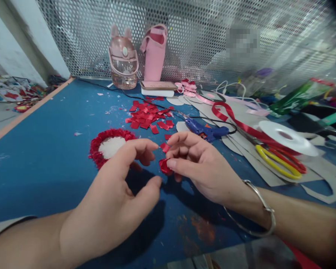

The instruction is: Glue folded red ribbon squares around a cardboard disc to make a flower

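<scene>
Between the thumb and fingers of my right hand [193, 160] is a small piece of folded red ribbon [164, 166]. My left hand [126, 183] hovers just to its left, thumb and fingers apart, holding nothing. Behind the left hand lies a white disc [109, 146] ringed by a ruffled red ribbon edge [95, 149], partly covered by my fingers. Beyond both hands, a loose pile of cut red ribbon pieces [145, 114] is spread on the blue table [44, 149]. One flat red piece [165, 147] lies close to my right fingertips.
A blue glue gun [205, 130] with a black cord lies behind my right hand. To the right are yellow-and-red-handled scissors [278, 162], a white ribbon spool [288, 137] and grey card sheets [246, 153]. A pink bottle [124, 63], pink pouch [155, 56] and phone [159, 86] stand along the back mesh.
</scene>
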`<act>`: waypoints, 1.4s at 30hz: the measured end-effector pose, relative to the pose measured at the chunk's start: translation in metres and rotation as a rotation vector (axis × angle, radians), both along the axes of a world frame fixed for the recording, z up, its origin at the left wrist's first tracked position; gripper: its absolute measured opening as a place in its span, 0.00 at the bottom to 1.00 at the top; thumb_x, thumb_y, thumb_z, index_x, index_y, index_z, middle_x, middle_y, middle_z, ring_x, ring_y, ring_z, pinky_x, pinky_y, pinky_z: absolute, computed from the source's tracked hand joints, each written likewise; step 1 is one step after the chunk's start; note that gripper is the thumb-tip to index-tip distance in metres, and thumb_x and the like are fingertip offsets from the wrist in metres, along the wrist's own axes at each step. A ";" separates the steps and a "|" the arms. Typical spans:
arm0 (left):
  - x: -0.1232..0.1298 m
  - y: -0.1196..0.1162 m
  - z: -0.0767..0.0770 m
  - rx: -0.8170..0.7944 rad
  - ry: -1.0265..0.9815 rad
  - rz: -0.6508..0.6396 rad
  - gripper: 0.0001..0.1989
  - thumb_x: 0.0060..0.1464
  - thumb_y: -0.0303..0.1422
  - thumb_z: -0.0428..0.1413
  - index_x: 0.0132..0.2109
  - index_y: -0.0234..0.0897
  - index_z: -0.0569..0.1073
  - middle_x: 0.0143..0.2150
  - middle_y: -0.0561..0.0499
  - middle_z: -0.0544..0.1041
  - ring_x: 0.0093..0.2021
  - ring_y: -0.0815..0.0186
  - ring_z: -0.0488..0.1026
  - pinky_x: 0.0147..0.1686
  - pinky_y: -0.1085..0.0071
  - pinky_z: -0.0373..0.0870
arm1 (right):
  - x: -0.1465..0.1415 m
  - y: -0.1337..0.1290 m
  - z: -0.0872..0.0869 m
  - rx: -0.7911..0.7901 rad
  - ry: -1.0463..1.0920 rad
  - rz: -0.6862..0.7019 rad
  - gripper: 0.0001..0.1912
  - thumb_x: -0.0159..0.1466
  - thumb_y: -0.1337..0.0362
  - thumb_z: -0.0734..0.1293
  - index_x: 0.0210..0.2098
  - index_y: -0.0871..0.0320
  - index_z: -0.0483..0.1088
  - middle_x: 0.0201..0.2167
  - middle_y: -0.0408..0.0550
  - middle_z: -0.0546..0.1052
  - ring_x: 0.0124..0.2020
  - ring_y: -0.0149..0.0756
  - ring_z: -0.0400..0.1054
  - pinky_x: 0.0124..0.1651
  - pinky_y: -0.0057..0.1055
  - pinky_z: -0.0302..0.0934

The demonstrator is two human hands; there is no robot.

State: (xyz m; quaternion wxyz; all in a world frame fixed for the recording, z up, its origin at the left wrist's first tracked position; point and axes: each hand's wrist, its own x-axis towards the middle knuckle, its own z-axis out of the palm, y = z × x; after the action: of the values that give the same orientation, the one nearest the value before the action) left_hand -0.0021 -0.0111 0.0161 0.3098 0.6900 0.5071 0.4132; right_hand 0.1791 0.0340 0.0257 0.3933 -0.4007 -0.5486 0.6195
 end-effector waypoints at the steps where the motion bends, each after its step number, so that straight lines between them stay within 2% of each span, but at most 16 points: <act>1: 0.000 0.000 -0.001 0.035 0.040 -0.021 0.17 0.55 0.32 0.59 0.52 0.48 0.67 0.45 0.55 0.75 0.43 0.66 0.74 0.43 0.71 0.73 | 0.000 0.000 0.000 -0.032 0.014 0.007 0.16 0.54 0.72 0.71 0.40 0.57 0.66 0.26 0.35 0.72 0.23 0.21 0.66 0.22 0.17 0.62; 4: 0.001 0.003 -0.003 0.104 0.093 -0.047 0.15 0.55 0.32 0.60 0.49 0.47 0.69 0.42 0.57 0.76 0.40 0.68 0.74 0.40 0.72 0.71 | 0.001 0.000 -0.001 -0.081 0.033 0.025 0.17 0.52 0.71 0.72 0.40 0.57 0.65 0.26 0.35 0.72 0.24 0.22 0.67 0.22 0.17 0.63; 7: 0.001 0.006 -0.002 0.078 0.100 -0.065 0.08 0.57 0.33 0.59 0.44 0.45 0.70 0.40 0.57 0.77 0.39 0.69 0.74 0.40 0.72 0.70 | 0.001 -0.001 -0.001 -0.093 0.045 0.049 0.16 0.53 0.71 0.72 0.39 0.57 0.66 0.26 0.35 0.72 0.22 0.21 0.65 0.22 0.18 0.64; 10: 0.000 0.007 0.000 0.059 0.087 -0.096 0.05 0.59 0.33 0.58 0.42 0.45 0.71 0.43 0.57 0.78 0.41 0.70 0.75 0.43 0.73 0.69 | 0.001 -0.001 -0.001 -0.077 0.062 0.064 0.14 0.55 0.71 0.71 0.39 0.57 0.66 0.26 0.36 0.72 0.22 0.21 0.65 0.23 0.17 0.65; 12: 0.000 0.008 0.001 0.057 0.077 -0.088 0.05 0.59 0.32 0.58 0.43 0.45 0.72 0.44 0.58 0.79 0.42 0.70 0.75 0.45 0.74 0.69 | 0.001 -0.001 -0.001 -0.062 0.061 0.065 0.12 0.56 0.71 0.71 0.38 0.58 0.66 0.26 0.36 0.72 0.23 0.21 0.67 0.23 0.17 0.66; 16: 0.000 0.008 0.003 -0.028 0.054 -0.042 0.10 0.59 0.33 0.59 0.47 0.48 0.75 0.41 0.59 0.81 0.38 0.70 0.77 0.40 0.75 0.71 | 0.000 -0.001 -0.001 -0.069 0.059 0.078 0.10 0.58 0.71 0.70 0.36 0.58 0.66 0.25 0.36 0.72 0.25 0.24 0.72 0.23 0.17 0.65; 19: 0.000 0.009 0.003 -0.065 0.028 -0.049 0.09 0.59 0.33 0.59 0.47 0.49 0.77 0.41 0.59 0.82 0.37 0.71 0.77 0.41 0.76 0.72 | 0.001 -0.001 0.000 -0.082 0.054 0.074 0.09 0.58 0.71 0.71 0.35 0.58 0.66 0.25 0.36 0.73 0.25 0.24 0.72 0.22 0.17 0.65; 24: 0.000 0.011 0.004 -0.022 0.059 -0.056 0.09 0.59 0.33 0.59 0.47 0.48 0.78 0.41 0.59 0.82 0.38 0.71 0.77 0.41 0.77 0.72 | 0.001 -0.001 0.002 -0.061 0.036 0.082 0.09 0.57 0.72 0.71 0.33 0.59 0.66 0.24 0.36 0.73 0.24 0.24 0.72 0.23 0.17 0.65; 28: -0.001 0.011 0.003 0.019 0.092 -0.069 0.05 0.59 0.33 0.59 0.42 0.47 0.78 0.39 0.59 0.82 0.37 0.70 0.77 0.40 0.78 0.72 | 0.001 -0.002 0.003 -0.035 0.008 0.079 0.08 0.58 0.74 0.69 0.33 0.58 0.66 0.24 0.37 0.72 0.24 0.24 0.71 0.24 0.18 0.65; 33: -0.003 0.009 0.002 0.041 0.119 -0.094 0.07 0.60 0.34 0.58 0.45 0.47 0.79 0.42 0.56 0.82 0.40 0.67 0.78 0.44 0.74 0.73 | 0.002 -0.006 0.003 0.044 0.018 0.115 0.09 0.58 0.74 0.68 0.35 0.57 0.66 0.26 0.37 0.72 0.26 0.23 0.70 0.26 0.20 0.65; 39: 0.000 0.011 0.003 -0.134 -0.036 -0.055 0.07 0.59 0.34 0.58 0.43 0.44 0.80 0.40 0.55 0.83 0.37 0.67 0.79 0.41 0.75 0.75 | 0.005 -0.008 0.001 0.148 -0.026 0.148 0.18 0.55 0.75 0.70 0.41 0.55 0.64 0.32 0.38 0.72 0.28 0.23 0.68 0.29 0.21 0.64; 42: 0.001 0.012 0.004 -0.199 -0.125 -0.053 0.06 0.57 0.35 0.59 0.40 0.42 0.80 0.38 0.54 0.83 0.37 0.68 0.79 0.40 0.77 0.75 | 0.005 -0.009 0.000 0.210 -0.080 0.128 0.19 0.55 0.75 0.71 0.42 0.55 0.64 0.33 0.38 0.72 0.33 0.23 0.68 0.31 0.20 0.63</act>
State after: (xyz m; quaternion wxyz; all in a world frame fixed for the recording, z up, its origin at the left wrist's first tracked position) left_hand -0.0007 0.0013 0.0202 0.4188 0.6416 0.5071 0.3947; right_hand 0.1843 0.0253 0.0261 0.3703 -0.3460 -0.6501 0.5661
